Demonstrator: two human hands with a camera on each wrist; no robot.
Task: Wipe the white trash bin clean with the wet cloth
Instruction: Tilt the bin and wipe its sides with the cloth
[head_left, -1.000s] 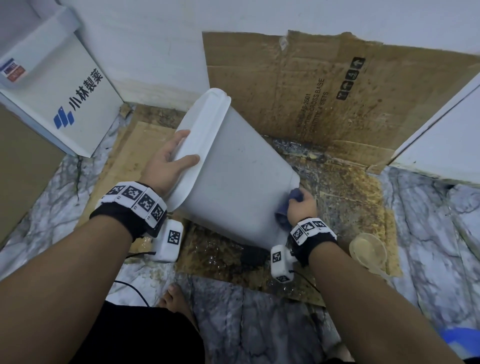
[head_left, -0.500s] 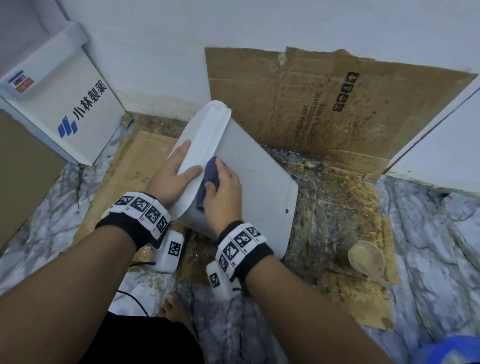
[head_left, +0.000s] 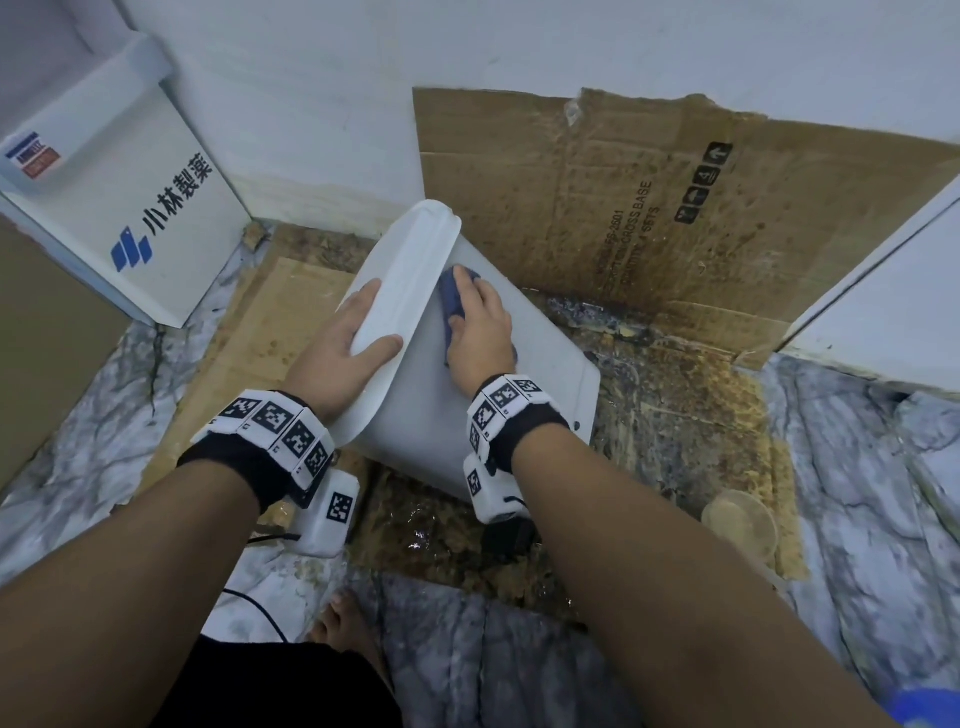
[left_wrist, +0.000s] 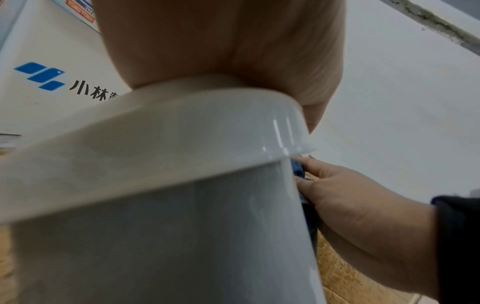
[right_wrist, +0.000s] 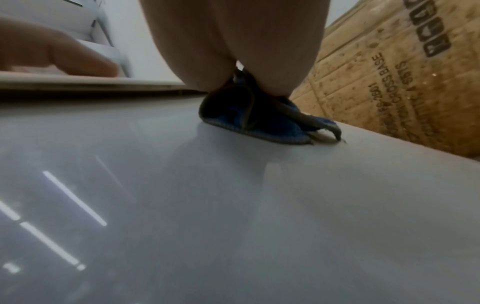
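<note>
The white trash bin (head_left: 431, 410) lies tilted on wet cardboard, its wide rim (head_left: 410, 270) pointing up and left. My left hand (head_left: 337, 358) grips that rim, thumb on the outer face and fingers over the edge. Just under the rim, my right hand (head_left: 480, 332) holds the bunched blue cloth (head_left: 452, 296) down on the bin's side wall. The left wrist view shows the bin (left_wrist: 155, 236), the cloth (left_wrist: 298, 170) and the right hand (left_wrist: 363, 205) against the wall below the rim. The right wrist view shows the cloth (right_wrist: 259, 115) under my palm on the bin (right_wrist: 233, 205).
Stained cardboard (head_left: 675, 197) leans on the wall behind; more soaked cardboard (head_left: 675, 415) covers the marble floor. A white box with a blue logo (head_left: 145, 223) stands at left, a white cabinet (head_left: 893, 296) at right. A clear plastic cup (head_left: 740, 525) lies nearby. My bare foot (head_left: 348, 623) is below.
My right hand carried the cloth from the bin's bottom end up to the rim, then a little farther along under it. The left hand kept its grip on the rim.
</note>
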